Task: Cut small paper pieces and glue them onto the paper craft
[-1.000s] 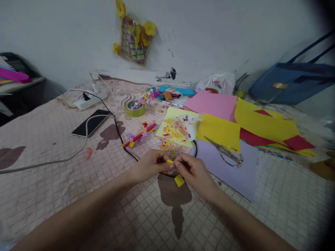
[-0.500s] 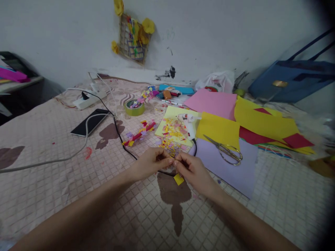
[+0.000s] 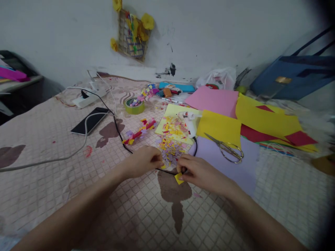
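Note:
My left hand is closed in a pinch on a small yellow piece by its fingertips. Just to the right, my right hand pinches a yellow paper square above a brown patch of the cloth. Beyond both hands lies a heap of small yellow and purple paper bits. A white glue gun rests on a pale yellow sheet. A red stick with paper bits stuck on it lies to the left of the heap.
Scissors lie across a yellow sheet and a purple sheet. Green tape, a phone and a power strip sit at the left and back. A black cord runs near my hands. A blue bag stands at the back right.
My hands have moved apart from each other. The left holds a small yellow piece at its fingertips, and my right fingers have come down onto the yellow square.

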A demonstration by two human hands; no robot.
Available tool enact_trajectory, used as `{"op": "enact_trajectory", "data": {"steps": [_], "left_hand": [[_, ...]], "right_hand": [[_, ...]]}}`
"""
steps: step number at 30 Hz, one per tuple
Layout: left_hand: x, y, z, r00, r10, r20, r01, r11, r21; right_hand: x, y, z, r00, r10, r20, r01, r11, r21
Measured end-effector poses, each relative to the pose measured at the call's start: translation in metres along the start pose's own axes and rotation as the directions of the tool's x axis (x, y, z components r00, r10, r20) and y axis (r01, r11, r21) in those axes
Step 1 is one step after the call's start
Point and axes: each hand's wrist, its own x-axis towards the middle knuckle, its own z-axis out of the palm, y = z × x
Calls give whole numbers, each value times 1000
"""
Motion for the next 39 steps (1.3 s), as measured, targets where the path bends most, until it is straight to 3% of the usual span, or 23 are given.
{"op": "enact_trajectory", "data": {"steps": [5, 9, 12, 15, 21, 27, 39], "left_hand": [[0, 0, -3, 1000, -23, 18, 22, 999, 37], [0, 4, -4, 982, -40, -183, 36, 999, -22], [-1, 13, 2, 958, 34, -286, -69, 991, -111], [-3, 23, 10, 965, 138, -223, -196, 944, -265], [-2, 25, 14, 958, 212, -194, -261, 925, -277], [2, 17, 17, 958, 168, -234, -249, 892, -378], [3, 16, 15, 979, 126, -162, -197, 800, -566]], "right_hand": [[2, 1, -1, 999, 10, -35, -5, 990, 141], [4, 0, 0, 992, 103, -74, -61, 897, 437], [7, -1, 5, 976, 191, -100, -90, 782, 616], [9, -3, 9, 963, 254, -92, -110, 678, 727], [8, -4, 9, 959, 280, -36, -126, 539, 833], [8, -1, 9, 955, 286, -74, -98, 544, 833], [8, -9, 8, 955, 249, -163, -59, 696, 716]]}}
